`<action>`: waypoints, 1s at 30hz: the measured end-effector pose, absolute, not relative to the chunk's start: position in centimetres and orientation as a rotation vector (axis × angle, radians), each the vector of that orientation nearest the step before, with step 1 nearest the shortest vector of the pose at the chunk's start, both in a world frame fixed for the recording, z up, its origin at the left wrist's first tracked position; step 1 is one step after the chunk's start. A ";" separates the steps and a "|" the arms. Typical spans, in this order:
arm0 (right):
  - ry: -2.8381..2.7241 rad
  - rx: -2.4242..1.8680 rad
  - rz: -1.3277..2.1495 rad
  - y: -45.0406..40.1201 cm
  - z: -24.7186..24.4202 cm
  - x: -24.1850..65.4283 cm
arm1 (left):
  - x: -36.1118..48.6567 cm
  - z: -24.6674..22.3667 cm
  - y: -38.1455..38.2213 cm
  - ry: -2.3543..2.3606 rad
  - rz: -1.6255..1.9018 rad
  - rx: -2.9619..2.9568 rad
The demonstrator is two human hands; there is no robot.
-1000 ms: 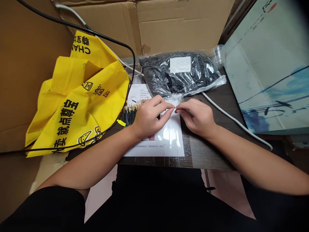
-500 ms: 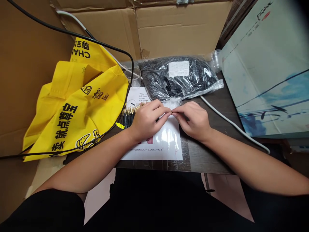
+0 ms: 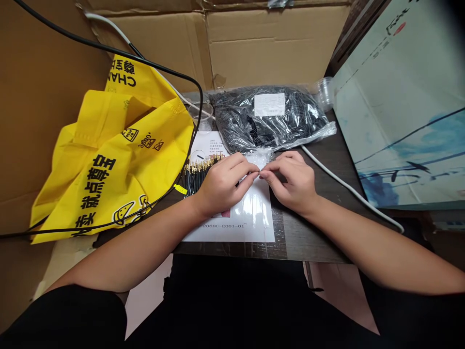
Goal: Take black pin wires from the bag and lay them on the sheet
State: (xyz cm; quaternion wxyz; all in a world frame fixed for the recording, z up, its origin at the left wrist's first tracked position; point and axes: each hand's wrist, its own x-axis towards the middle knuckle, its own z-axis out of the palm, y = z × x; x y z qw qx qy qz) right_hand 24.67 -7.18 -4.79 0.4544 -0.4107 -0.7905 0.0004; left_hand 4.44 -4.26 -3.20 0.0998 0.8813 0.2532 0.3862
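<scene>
Over a printed sheet point(image 3: 250, 218) on the dark table, my left hand point(image 3: 227, 184) and my right hand point(image 3: 292, 179) meet at the fingertips. Each is closed in a pinch of thumb and forefinger. Whatever sits between the tips is too small and too covered to name. Beside my left hand, partly behind it, lies a bundle of thin black wires point(image 3: 192, 180) with gold-coloured metal ends. A small yellow tag point(image 3: 180, 189) lies at the bundle's left edge.
A clear plastic bag point(image 3: 236, 128) full of black pieces, with a white label point(image 3: 269, 104), lies behind my hands. Clear plastic cups point(image 3: 324, 94) stand at the back. On the left is a yellow bag point(image 3: 145, 116) crossed by black cables; a white cable point(image 3: 348, 186) runs right.
Both hands stay at nearly the same spot, fingertips still together. The right fingers have shifted slightly, and the small gold-coloured bit seen between the tips earlier is now hidden.
</scene>
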 end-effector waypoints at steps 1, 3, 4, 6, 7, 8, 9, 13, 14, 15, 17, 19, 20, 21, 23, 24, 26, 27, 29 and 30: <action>-1.942 -1.015 0.005 -7.2 -4.8 24.6 | 4.5 -3.2 -4.3 0.747 1.151 2.608; -1.932 -1.006 0.010 -7.2 -4.8 24.6 | 4.5 -3.2 -4.3 0.744 1.167 2.620; -1.931 -1.002 0.015 -7.2 -4.8 24.6 | 4.5 -3.2 -4.3 0.741 1.177 2.626; -1.930 -1.006 0.029 -7.2 -4.7 24.5 | 4.5 -3.3 -4.3 0.728 1.201 2.634; -1.924 -1.016 0.032 -7.3 -4.6 24.5 | 4.5 -3.3 -4.3 0.720 1.214 2.633; -1.918 -1.032 0.033 -7.4 -4.6 24.4 | 4.5 -3.4 -4.3 0.713 1.227 2.630; -1.911 -1.052 0.027 -7.5 -4.6 24.4 | 4.5 -3.4 -4.3 0.705 1.242 2.624; -1.902 -1.106 -0.013 -7.8 -4.5 24.2 | 4.6 -3.5 -4.4 0.682 1.283 2.591; -1.905 -1.100 -0.016 -7.8 -4.5 24.2 | 4.6 -3.5 -4.4 0.677 1.289 2.585; -1.909 -1.089 -0.018 -7.8 -4.5 24.2 | 4.6 -3.5 -4.4 0.674 1.292 2.579; -1.912 -1.074 -0.014 -7.8 -4.5 24.2 | 4.6 -3.4 -4.5 0.677 1.293 2.566; -1.924 -1.075 0.011 -7.7 -4.5 24.2 | 4.7 -3.3 -4.6 0.692 1.290 2.544; -1.934 -1.080 0.030 -7.7 -4.4 24.3 | 4.7 -3.2 -4.6 0.699 1.292 2.530; -1.938 -1.084 0.046 -7.7 -4.4 24.3 | 4.7 -3.1 -4.6 0.708 1.299 2.515; -1.914 -1.086 0.054 -7.6 -4.3 24.5 | 4.7 -3.0 -4.6 0.729 1.313 2.483; -1.894 -1.083 0.042 -7.6 -4.2 24.5 | 4.7 -3.0 -4.6 0.740 1.319 2.468; -1.880 -1.067 0.000 -7.6 -4.1 24.6 | 4.7 -2.9 -4.6 0.759 1.327 2.441; -1.893 -1.057 -0.017 -7.6 -4.1 24.7 | 4.6 -2.9 -4.5 0.764 1.326 2.427; -1.931 -1.036 -0.037 -7.6 -4.0 24.7 | 4.6 -2.9 -4.5 0.767 1.322 2.408; -1.942 -1.031 -0.039 -7.6 -3.9 24.7 | 4.6 -2.9 -4.4 0.767 1.319 2.406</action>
